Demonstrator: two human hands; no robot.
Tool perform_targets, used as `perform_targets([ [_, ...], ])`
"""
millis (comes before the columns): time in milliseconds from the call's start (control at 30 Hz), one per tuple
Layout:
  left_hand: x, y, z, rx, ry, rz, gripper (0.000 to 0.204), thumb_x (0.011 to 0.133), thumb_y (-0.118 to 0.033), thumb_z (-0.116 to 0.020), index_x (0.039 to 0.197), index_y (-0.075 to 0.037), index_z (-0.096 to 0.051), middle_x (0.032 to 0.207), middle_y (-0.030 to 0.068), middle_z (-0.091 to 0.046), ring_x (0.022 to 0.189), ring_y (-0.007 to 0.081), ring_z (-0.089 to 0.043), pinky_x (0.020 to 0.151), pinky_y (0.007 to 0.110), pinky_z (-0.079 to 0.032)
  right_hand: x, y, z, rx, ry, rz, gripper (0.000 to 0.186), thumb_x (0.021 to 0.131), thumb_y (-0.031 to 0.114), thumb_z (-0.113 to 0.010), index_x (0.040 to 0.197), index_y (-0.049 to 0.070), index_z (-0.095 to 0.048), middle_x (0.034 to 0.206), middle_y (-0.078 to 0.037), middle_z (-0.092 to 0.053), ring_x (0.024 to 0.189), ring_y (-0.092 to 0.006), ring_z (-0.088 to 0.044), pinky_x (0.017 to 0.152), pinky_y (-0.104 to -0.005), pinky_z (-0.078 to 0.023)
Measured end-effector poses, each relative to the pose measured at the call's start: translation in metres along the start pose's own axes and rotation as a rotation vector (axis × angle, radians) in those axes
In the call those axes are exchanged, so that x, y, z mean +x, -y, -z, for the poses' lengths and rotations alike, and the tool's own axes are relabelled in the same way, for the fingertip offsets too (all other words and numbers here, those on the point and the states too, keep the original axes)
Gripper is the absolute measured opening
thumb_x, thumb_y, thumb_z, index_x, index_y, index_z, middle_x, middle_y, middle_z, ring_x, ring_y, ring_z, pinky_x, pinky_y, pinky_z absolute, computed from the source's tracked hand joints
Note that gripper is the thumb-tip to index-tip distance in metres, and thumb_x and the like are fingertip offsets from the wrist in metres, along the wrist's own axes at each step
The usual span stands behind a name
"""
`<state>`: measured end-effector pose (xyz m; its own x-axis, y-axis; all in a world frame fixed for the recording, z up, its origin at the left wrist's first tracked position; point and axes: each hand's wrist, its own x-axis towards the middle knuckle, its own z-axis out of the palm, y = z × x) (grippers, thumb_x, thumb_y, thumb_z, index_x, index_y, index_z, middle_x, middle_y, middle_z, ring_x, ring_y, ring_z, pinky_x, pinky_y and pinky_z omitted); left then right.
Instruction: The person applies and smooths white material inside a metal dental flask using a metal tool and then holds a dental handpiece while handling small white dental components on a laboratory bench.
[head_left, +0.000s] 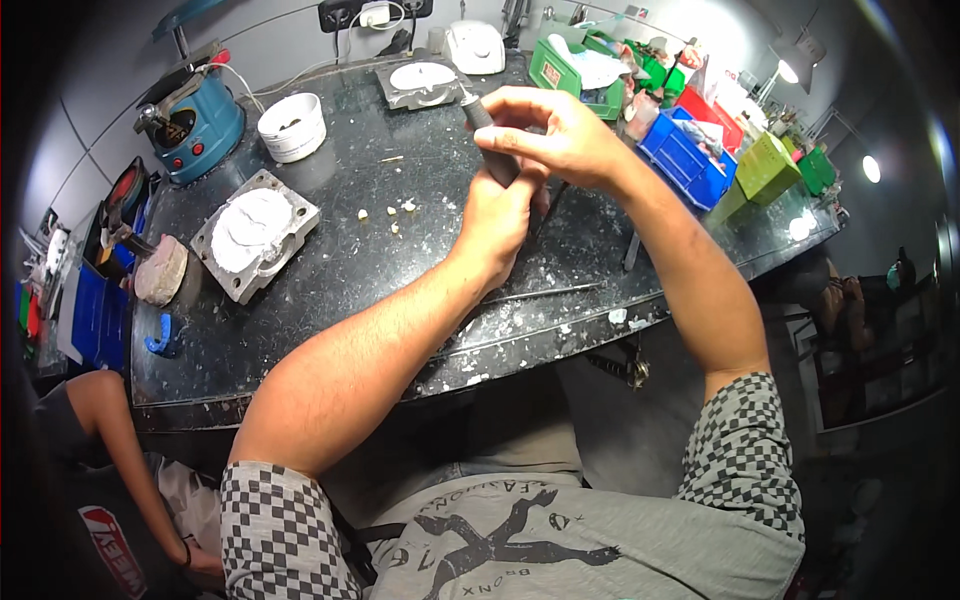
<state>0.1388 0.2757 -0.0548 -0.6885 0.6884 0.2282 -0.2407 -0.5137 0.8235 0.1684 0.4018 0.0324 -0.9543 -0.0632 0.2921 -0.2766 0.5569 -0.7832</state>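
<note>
My left hand [492, 220] is closed round the lower part of a dark rotary handpiece [489, 125], which stands nearly upright above the bench. My right hand [560, 135] bends over its upper end, thumb and fingers pressed against it near the pale narrow tip. The contact of the right fingertips is partly hidden. Left of my hands, several small cream pieces [391, 212], tooth-like in size, lie on the black bench [370, 310]. Beyond them sits a metal flask half [295, 222] filled with white plaster.
A blue machine [200, 135], a white bowl [292, 128] and a second flask half [415, 98] stand toward the back. Green and blue bins [690, 165] line the right side. A thin metal tool [540, 292] lies near the front edge. Another person's arm [125, 450] shows lower left.
</note>
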Motion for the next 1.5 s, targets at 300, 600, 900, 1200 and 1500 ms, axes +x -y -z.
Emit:
perform_targets([
  [300, -0.011, -0.026, 0.008, -0.069, 0.159, 0.159, 0.017, 0.093, -0.016, -0.072, 0.083, -0.015, -0.057, 0.059, -0.0073, -0.041, 0.046, 0.0067, -0.041, 0.053, 0.027, -0.041, 0.005, -0.008, 0.000, 0.665, 0.437, -0.213, 0.056, 0.101, 0.035, -0.062, 0.141, -0.006, -0.060, 0.139, -0.021, -0.065, 0.125, -0.0271, -0.066, 0.109, -0.0397, -0.052],
  [600, -0.011, -0.020, 0.002, -0.079, 0.019, 0.166, 0.014, 0.095, -0.008, -0.064, 0.081, -0.009, -0.058, 0.066, -0.0040, -0.050, 0.050, 0.0073, -0.044, 0.047, 0.027, -0.035, -0.009, 0.003, -0.009, 0.426, 0.199, -0.180, 0.040, 0.099, 0.030, -0.075, 0.120, -0.004, -0.072, 0.120, -0.011, -0.076, 0.107, -0.0146, -0.070, 0.098, -0.0331, -0.055],
  [900, -0.020, -0.022, -0.011, -0.123, -0.124, 0.243, 0.023, 0.094, -0.009, -0.066, 0.079, -0.011, -0.050, 0.060, -0.0041, -0.045, 0.048, 0.0071, -0.041, 0.050, 0.028, -0.035, 0.005, 0.018, -0.019, 0.262, -0.041, -0.112, 0.044, 0.105, 0.035, -0.064, 0.127, -0.002, -0.071, 0.123, -0.009, -0.075, 0.116, -0.0194, -0.068, 0.107, -0.0366, -0.049],
  [1200, -0.026, -0.026, -0.010, -0.168, -0.003, 0.238, 0.032, 0.096, -0.013, -0.070, 0.076, -0.014, -0.046, 0.062, -0.0068, -0.040, 0.051, 0.0053, -0.037, 0.050, 0.026, -0.034, 0.083, -0.033, -0.002, -0.218, 0.030, -0.148, 0.028, 0.088, 0.032, -0.080, 0.093, 0.004, -0.080, 0.095, -0.007, -0.078, 0.090, -0.0177, -0.073, 0.086, -0.0348, -0.055],
  [1500, -0.024, -0.024, -0.006, -0.227, 0.031, 0.218, 0.030, 0.098, -0.016, -0.068, 0.077, -0.014, -0.048, 0.062, -0.0066, -0.040, 0.050, 0.0050, -0.036, 0.048, 0.026, -0.033, 0.131, -0.026, -0.042, -0.730, 0.299, 0.046, 0.019, 0.085, 0.025, -0.081, 0.097, 0.010, -0.082, 0.091, -0.008, -0.080, 0.086, -0.0200, -0.076, 0.081, -0.0351, -0.057],
])
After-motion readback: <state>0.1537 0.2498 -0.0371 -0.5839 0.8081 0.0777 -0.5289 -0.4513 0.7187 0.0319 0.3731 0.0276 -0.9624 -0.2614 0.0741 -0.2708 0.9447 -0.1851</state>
